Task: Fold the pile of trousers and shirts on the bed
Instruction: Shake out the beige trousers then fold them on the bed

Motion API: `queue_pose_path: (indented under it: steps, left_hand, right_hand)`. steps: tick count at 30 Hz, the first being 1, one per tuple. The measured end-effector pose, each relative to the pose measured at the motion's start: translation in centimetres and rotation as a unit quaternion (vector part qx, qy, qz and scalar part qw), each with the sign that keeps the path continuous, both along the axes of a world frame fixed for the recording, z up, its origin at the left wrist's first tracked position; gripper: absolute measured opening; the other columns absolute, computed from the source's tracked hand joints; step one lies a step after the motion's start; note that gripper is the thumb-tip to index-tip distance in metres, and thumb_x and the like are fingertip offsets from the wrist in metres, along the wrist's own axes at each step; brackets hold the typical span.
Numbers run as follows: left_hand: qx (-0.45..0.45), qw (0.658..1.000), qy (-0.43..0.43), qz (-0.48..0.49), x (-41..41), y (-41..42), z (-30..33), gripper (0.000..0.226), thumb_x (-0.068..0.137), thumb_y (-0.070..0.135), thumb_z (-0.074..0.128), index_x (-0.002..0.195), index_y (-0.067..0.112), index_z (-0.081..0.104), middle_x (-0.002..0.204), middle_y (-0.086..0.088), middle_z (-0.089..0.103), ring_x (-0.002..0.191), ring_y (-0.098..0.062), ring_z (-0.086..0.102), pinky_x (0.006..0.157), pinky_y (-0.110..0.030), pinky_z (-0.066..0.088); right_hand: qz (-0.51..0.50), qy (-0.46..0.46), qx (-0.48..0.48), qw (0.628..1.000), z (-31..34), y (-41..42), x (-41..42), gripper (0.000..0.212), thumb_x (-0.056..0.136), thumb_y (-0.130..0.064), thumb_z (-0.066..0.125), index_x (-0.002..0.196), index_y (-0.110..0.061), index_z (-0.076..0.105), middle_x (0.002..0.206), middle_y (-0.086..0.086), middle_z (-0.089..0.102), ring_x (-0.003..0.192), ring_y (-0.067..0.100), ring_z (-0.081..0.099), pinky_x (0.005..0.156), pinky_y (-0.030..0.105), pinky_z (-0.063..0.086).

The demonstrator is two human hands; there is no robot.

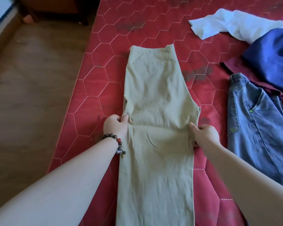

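- Your left hand, the one with the beaded bracelet at the wrist, is pinching the left edge of the khaki trousers, thumb and fingers curling round the cloth about midway along the legs.
- To do this fold well, you are wanting both hands level with each other, so the crease running across the trousers comes out square to the side seams; as it looks now, they are sitting at nearly the same height.
- The khaki trousers are lying flat and lengthwise on the red quilted mattress, legs stacked one on the other, waistband and button at the far end, hems running out of view towards you. The cloth is looking smooth, with only light wrinkles and a faint ridge across it between your hands.
- Your right hand is gripping the right edge of the trousers, fingers curling onto the fabric.
- Keep the pull even while lifting, or the top leg is likely to slide off the lower one.
- Well apart on the right, blue jeans, a dark blue garment, a maroon garment and a white shirt are waiting unfolded.
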State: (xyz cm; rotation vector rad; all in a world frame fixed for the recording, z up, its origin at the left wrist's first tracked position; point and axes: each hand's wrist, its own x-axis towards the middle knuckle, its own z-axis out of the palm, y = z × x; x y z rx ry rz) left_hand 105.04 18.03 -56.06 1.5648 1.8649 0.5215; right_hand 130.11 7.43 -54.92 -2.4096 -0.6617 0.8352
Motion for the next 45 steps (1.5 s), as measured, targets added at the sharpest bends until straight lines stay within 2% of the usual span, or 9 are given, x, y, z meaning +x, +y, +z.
queue_pose_path:
  steps: [5,13,16,20,27,32,35,41,45]
  left_hand:
    - [-0.004,0.998,-0.03,-0.049,1.1,3.5,0.7,0.054,0.093,0.027,0.054,0.05,0.016,0.024,0.047,-0.001,0.023,0.046,-0.019,0.022,0.046,-0.033,0.015]
    - [-0.027,0.998,-0.026,0.051,1.9,4.7,0.6,0.046,0.088,0.021,0.053,0.05,0.012,0.029,0.051,-0.01,0.029,0.049,-0.024,0.025,0.049,-0.033,0.022]
    - [-0.038,0.997,-0.051,0.038,3.0,7.0,1.5,0.056,0.091,0.035,0.056,0.048,0.014,0.026,0.046,-0.003,0.026,0.046,-0.021,0.025,0.048,-0.033,0.02]
    - [-0.052,0.995,-0.047,0.075,4.9,10.3,1.3,0.052,0.087,0.025,0.059,0.048,0.012,0.026,0.044,-0.003,0.024,0.047,-0.027,0.027,0.045,-0.03,0.018]
    - [0.15,0.965,0.216,-0.025,6.9,12.7,-1.9,0.029,0.093,0.03,0.061,0.11,0.008,0.055,0.1,-0.014,0.058,0.09,-0.034,0.057,0.069,-0.043,0.041]
    - [0.18,0.939,0.24,-0.168,6.3,12.9,-3.3,0.06,0.091,0.047,0.041,0.148,0.03,0.033,0.155,-0.008,0.03,0.142,-0.03,0.028,0.111,-0.053,0.026]
    - [0.118,0.946,0.256,-0.162,6.2,13.4,-3.2,0.068,0.09,0.056,0.03,0.153,0.032,0.021,0.158,-0.005,0.026,0.147,-0.025,0.019,0.118,-0.052,0.016]
    - [0.074,0.95,0.269,-0.144,6.4,13.5,-3.0,0.075,0.089,0.06,0.024,0.154,0.029,0.008,0.16,-0.005,0.019,0.149,-0.022,0.011,0.119,-0.052,0.009]
    - [0.049,0.951,0.265,-0.15,6.4,13.7,-2.8,0.076,0.088,0.06,0.029,0.154,0.028,0.014,0.159,-0.005,0.023,0.148,-0.023,0.015,0.118,-0.054,0.014]
  right_hand:
    - [-0.009,-0.018,0.039,0.999,0.9,3.6,2.7,0.038,0.089,-0.032,0.065,0.063,-0.006,0.057,0.052,0.003,0.052,0.049,0.021,0.05,0.049,0.028,0.038]
    - [0.002,-0.168,-0.002,0.986,0.8,4.5,2.9,0.018,0.089,-0.027,0.059,0.094,-0.01,0.055,0.099,0.011,0.057,0.091,0.032,0.054,0.076,0.037,0.042]
    - [0.212,-0.288,0.106,0.928,1.1,6.0,1.6,0.036,0.086,-0.019,0.063,0.118,-0.005,0.055,0.13,0.018,0.05,0.12,0.037,0.044,0.101,0.046,0.037]
    - [0.512,-0.215,0.039,0.831,-0.3,8.1,-1.5,0.059,0.098,-0.045,0.04,0.152,-0.027,0.024,0.162,-0.003,0.01,0.149,0.019,0.001,0.12,0.037,-0.004]
    - [0.406,-0.326,-0.059,0.852,-2.8,13.2,0.6,0.059,0.097,-0.056,0.009,0.152,-0.038,-0.003,0.161,-0.01,-0.008,0.148,0.013,-0.013,0.113,0.054,-0.019]
    - [0.492,-0.316,0.051,0.81,-2.7,18.6,-1.0,0.055,0.101,-0.042,0.015,0.153,-0.024,0.02,0.161,-0.008,0.004,0.148,0.015,-0.004,0.119,0.051,0.0]
    - [0.593,-0.283,0.052,0.752,-3.0,21.9,-1.0,0.057,0.098,-0.052,0.003,0.153,-0.038,0.003,0.16,-0.015,-0.003,0.147,0.008,-0.011,0.119,0.049,-0.005]
    - [0.39,-0.396,-0.023,0.831,-2.6,30.9,1.7,0.064,0.097,-0.054,0.005,0.154,-0.023,0.01,0.162,-0.004,0.003,0.149,0.014,-0.004,0.112,0.054,-0.022]
    - [0.572,-0.305,0.083,0.757,-3.5,31.3,-2.3,0.06,0.098,-0.052,0.011,0.153,-0.029,0.015,0.161,-0.007,0.008,0.149,0.012,0.001,0.118,0.044,-0.01]
